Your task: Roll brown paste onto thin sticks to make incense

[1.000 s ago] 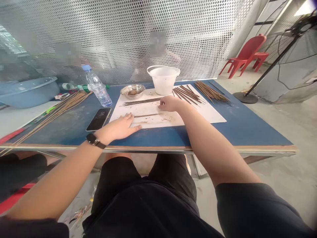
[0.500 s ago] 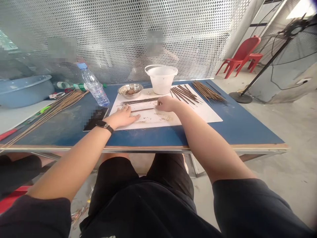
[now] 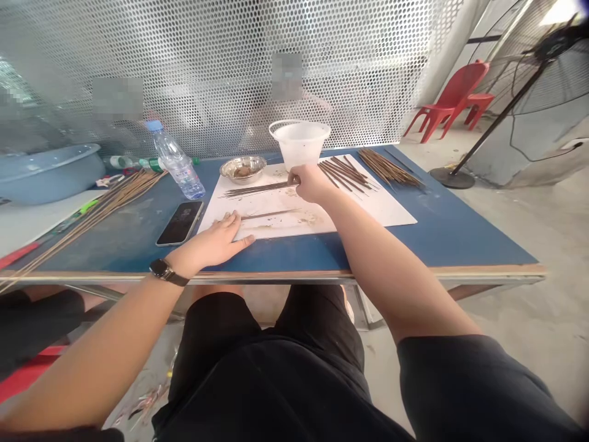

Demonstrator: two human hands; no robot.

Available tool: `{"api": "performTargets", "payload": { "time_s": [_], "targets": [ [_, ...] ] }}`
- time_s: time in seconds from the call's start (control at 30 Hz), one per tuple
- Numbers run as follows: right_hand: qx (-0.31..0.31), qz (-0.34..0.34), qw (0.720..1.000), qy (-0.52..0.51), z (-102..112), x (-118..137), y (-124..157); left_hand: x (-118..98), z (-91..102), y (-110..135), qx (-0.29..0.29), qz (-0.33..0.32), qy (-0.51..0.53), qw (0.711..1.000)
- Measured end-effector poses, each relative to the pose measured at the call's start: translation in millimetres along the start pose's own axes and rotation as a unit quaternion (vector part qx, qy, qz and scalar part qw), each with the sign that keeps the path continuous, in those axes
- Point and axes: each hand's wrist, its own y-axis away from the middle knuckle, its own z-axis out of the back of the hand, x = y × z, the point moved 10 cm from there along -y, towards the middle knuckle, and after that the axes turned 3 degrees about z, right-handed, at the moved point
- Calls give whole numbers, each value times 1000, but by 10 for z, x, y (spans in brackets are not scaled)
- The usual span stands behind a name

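A white sheet (image 3: 391, 209) lies on the blue table (image 3: 451, 236). My left hand (image 3: 214, 242) rests flat on the sheet's near left corner, fingers stretched out, beside the left end of a single brown stick (image 3: 269, 214). My right hand (image 3: 309, 182) is closed in a pinch at the right end of a small row of dark sticks (image 3: 255, 189) farther back on the sheet. Just beyond my right hand stands a white plastic bucket (image 3: 300, 143). More dark sticks (image 3: 343, 172) lie to the right of that hand.
A metal bowl (image 3: 242, 168), a water bottle (image 3: 176, 161) and a phone (image 3: 179, 223) sit left of the sheet. Long stick bundles lie at far left (image 3: 99, 205) and back right (image 3: 389, 169). A perforated metal screen (image 3: 221, 67) stands behind, with people beyond. Red chair (image 3: 453, 98) and fan stand (image 3: 464, 172) stand at right.
My right hand has moved back from the single stick to the row of dark sticks. My left hand has slid nearer, to the sheet's front corner. The single stick lies nearer than half a second ago.
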Motion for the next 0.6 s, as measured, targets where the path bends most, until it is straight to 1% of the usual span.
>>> {"api": "performTargets", "payload": {
  "time_s": [0.2,0.3,0.4,0.6],
  "targets": [
    [13,-10,1000,-20,-25,-13,8,177,95,-513,10,30,7,999],
    [19,-5,999,-28,-39,0,15,206,128,-598,25,36,5,999],
    [22,11,999,-35,-59,23,15,185,116,-480,26,31,-6,999],
    [25,0,999,-35,-95,-27,2,22,-30,86,2,0,0,1000]
  ]
}}
